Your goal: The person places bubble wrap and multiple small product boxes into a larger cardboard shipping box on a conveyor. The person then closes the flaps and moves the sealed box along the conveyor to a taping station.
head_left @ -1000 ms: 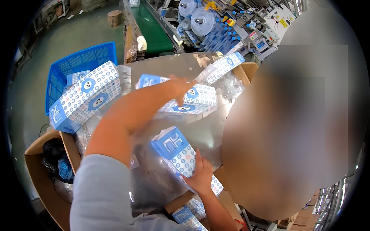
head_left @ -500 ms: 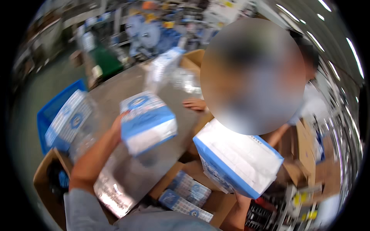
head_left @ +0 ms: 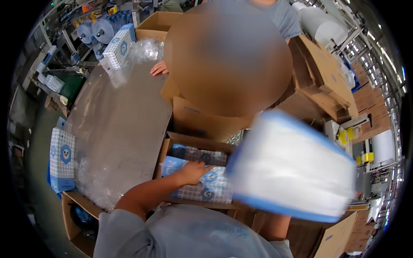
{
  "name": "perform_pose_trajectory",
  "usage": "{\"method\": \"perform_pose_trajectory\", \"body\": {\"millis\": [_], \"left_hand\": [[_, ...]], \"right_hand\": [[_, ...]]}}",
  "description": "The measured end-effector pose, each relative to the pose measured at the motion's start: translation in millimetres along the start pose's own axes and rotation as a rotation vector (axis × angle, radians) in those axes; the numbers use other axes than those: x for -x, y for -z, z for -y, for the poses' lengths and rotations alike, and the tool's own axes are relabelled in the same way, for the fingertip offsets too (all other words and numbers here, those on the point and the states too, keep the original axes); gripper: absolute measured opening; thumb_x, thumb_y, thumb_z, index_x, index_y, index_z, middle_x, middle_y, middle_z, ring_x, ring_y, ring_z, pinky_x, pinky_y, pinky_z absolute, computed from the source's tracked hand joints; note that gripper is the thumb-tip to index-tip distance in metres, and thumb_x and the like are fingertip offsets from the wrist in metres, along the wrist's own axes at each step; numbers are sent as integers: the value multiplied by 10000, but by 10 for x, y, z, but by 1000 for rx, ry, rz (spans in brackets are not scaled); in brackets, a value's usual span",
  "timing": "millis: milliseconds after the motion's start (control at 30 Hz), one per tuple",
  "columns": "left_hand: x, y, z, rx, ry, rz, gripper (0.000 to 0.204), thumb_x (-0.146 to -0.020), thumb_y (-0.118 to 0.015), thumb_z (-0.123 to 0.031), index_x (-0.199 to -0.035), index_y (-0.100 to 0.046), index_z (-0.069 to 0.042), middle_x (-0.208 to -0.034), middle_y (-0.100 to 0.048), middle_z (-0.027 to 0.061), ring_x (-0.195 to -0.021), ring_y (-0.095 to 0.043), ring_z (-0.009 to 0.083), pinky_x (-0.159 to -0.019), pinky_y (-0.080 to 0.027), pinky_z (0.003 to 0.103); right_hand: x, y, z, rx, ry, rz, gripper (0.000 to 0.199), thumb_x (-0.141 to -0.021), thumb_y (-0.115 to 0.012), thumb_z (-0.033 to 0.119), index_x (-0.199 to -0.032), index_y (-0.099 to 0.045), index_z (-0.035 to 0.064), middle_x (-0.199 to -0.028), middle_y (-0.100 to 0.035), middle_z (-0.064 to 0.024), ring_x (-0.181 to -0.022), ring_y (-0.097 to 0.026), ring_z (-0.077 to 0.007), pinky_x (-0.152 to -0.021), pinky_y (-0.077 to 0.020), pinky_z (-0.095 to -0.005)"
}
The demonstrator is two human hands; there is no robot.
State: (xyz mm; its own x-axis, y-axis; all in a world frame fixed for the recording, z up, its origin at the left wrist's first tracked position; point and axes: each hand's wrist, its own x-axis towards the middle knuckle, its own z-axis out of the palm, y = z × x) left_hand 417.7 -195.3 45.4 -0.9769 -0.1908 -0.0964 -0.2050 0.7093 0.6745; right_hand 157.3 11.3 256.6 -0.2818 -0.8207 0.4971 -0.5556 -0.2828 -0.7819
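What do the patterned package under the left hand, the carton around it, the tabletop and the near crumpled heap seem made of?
Patterned package: plastic film or paper, judging by its smooth printed face.
Carton: matte brown cardboard, from its plain, stiff flat walls.
Tabletop: perhaps metal, dull grey-brown with faint scuffs.
Crumpled heap: likely glossy plastic film, see-through with bright glints.

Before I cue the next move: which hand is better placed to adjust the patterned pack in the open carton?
Probably left. The left hand lies on the patterned pack inside the carton. The right forearm runs to the blurred white pack, which hides that hand; it seems occupied.
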Motion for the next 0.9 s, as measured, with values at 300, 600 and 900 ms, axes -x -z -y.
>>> {"method": "perform_pose_trajectory", "body": {"millis": [300,600,900], "left_hand": [[227,461,-365,-293,106,12,728,-740,-671,-309,-1367,-392,-65,-1386,-385,165,-1304,-333,343,-1072,-255,508],[554,257,267,-328,207,-286,770,-813,-612,-461,-1362,-364,19,-1468,-293,160,-1376,-220,339,-1113,-129,515],[772,142,141,-263,232,-238,871,-732,-667,-459,-1359,-331,45,-1464,-267,210,-1375,-187,391,-1092,-76,588]], "right_hand": [[-207,-1940,-1016,729,13,578,672,-756,-701,210,-1371,-432,212,-1426,-339,-130,-1341,-283,-323,-1090,-196,-537],[225,-1596,-1291,750,-316,713,550,-890,-559,340,-1367,-404,112,-1470,-295,-142,-1373,-238,-338,-1108,-209,-462],[568,-241,-849,605,-1060,417,406,-792,-673,339,-1073,-621,52,-893,-662,-171,-819,-640,-315,-725,-496,-381]]}}
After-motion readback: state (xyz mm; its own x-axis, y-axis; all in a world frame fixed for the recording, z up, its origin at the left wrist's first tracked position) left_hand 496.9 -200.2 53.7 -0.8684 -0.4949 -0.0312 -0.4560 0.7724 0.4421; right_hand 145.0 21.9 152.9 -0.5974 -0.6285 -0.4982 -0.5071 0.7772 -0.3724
